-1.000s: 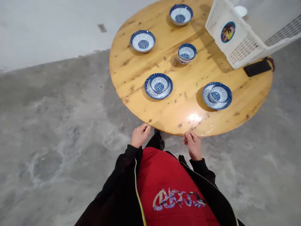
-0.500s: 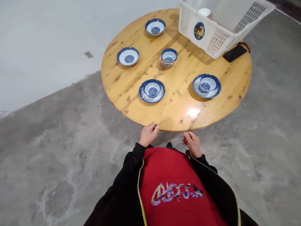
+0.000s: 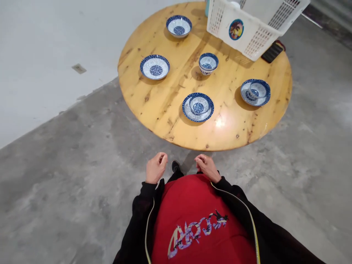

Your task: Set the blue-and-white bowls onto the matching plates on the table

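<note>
- Fingers point(image 3: 161, 159) of the left hand point(image 3: 155, 168): loosely curled, holding nothing, touching nothing, a little short of the table's near edge.
- Fingers point(image 3: 200, 159) of the right hand point(image 3: 207, 168): loosely curled, empty, just below the near edge, closer to it than the left.
- Round wooden table point(image 3: 167, 121): pine-coloured top with knots and a shiny glare spot, out in front of both hands.
- Blue-and-white plate with small bowl point(image 3: 198, 107): bowl nested in the plate, the set nearest the fingers, well ahead of the gap between the hands.
- Blue-and-white plate with tilted bowl point(image 3: 255, 92): near the right rim, bowl leaning inside the plate, well away from the right hand.
- Small deep bowl point(image 3: 208, 63): upright, alone, mid-table.
- Shallow bowl point(image 3: 154, 67): upright, left side of the table.
- Shallow bowl point(image 3: 179, 26): upright, far side of the table.
- White plastic basket point(image 3: 242, 25): on its side at the far rim, round sticker facing the person.
- Black phone point(image 3: 272, 52): beside the basket, at the table's edge.
- Concrete floor point(image 3: 82, 154): grey, under the table and around the person.
- Red shirt point(image 3: 198, 220) and black jacket point(image 3: 140, 209): worn by the person, jacket hanging open.
</note>
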Tool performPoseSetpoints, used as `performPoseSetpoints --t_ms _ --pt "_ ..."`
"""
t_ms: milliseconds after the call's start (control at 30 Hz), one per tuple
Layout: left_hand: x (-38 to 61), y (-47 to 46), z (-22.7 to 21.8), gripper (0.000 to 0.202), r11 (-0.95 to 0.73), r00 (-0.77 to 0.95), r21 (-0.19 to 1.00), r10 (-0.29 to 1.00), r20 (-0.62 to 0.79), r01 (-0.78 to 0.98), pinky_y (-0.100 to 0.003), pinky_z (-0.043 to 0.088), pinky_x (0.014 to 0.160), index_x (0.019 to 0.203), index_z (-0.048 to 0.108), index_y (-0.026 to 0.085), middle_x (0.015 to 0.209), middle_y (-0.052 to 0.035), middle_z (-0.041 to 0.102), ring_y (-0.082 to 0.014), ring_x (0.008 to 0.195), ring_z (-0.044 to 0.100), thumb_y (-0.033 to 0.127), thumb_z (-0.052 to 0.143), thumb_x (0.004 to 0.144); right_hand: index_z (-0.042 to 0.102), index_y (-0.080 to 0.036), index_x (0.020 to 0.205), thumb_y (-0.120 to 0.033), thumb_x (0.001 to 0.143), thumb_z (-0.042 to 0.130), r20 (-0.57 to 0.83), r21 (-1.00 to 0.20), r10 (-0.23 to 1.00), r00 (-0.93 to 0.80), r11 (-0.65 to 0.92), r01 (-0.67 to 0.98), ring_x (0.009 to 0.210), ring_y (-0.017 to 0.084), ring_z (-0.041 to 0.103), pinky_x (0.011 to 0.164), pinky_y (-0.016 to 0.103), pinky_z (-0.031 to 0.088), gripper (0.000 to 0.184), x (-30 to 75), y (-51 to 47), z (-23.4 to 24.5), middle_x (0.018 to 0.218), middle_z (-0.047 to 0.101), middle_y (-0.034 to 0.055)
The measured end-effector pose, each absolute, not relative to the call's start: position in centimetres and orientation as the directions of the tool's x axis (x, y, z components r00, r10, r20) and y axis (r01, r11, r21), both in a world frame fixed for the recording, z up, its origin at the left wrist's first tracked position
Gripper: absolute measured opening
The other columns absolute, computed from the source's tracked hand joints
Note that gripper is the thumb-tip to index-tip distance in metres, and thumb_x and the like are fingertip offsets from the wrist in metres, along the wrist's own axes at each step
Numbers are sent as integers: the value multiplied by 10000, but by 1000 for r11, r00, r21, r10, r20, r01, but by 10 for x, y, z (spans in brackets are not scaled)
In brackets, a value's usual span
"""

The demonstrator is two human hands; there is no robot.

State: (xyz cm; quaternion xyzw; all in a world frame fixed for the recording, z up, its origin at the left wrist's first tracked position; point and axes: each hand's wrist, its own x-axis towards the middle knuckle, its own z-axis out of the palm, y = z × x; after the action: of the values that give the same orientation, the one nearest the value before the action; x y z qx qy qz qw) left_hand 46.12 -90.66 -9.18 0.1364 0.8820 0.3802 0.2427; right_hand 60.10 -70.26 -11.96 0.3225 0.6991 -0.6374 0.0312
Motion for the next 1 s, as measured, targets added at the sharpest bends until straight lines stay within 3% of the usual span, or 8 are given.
performPoseSetpoints --t_ms 233,433,600,733,1000 --pt "415 -893 -93 224 576 -789 813 539 -295 89 -241 471 704 873 619 235 760 3 694 -155 731 665 403 473 906 566 -184 759 -405 824 525 -510 -827 511 -692 -72 557 420 94 536 444 205 403 235 589 -721 -110 568 583 -38" --pt "378 -859 -91 229 542 -722 828 629 -288 142 -242 473 696 837 610 236 759 8 685 -149 709 650 402 468 904 559 -190 723 -430 824 537 -494 -853 544 -679 -152 499 419 92 520 437 210 397 261 558 -715 -110 562 572 -37" --pt "330 -829 -75 208 520 -695 842 659 -289 142 -254 493 667 801 594 233 729 7 666 -152 674 638 396 490 878 551 -199 711 -434 850 552 -381 -919 614 -691 -168 358 427 96 507 440 217 391 273 514 -686 -94 552 559 -38" --pt "288 -787 -59 224 471 -692 872 675 -257 135 -251 503 653 798 604 206 716 2 649 -139 644 624 399 509 860 567 -196 721 -420 859 564 -245 -962 711 -659 -93 258 458 101 516 477 228 422 263 484 -636 -70 560 553 -33" --pt "219 -698 -50 221 390 -667 909 718 -200 147 -217 487 603 768 606 166 686 -9 651 -100 574 583 371 539 818 612 -172 751 -335 859 557 -77 -967 792 -606 89 240 473 95 523 482 231 426 203 435 -533 -46 568 572 -23"
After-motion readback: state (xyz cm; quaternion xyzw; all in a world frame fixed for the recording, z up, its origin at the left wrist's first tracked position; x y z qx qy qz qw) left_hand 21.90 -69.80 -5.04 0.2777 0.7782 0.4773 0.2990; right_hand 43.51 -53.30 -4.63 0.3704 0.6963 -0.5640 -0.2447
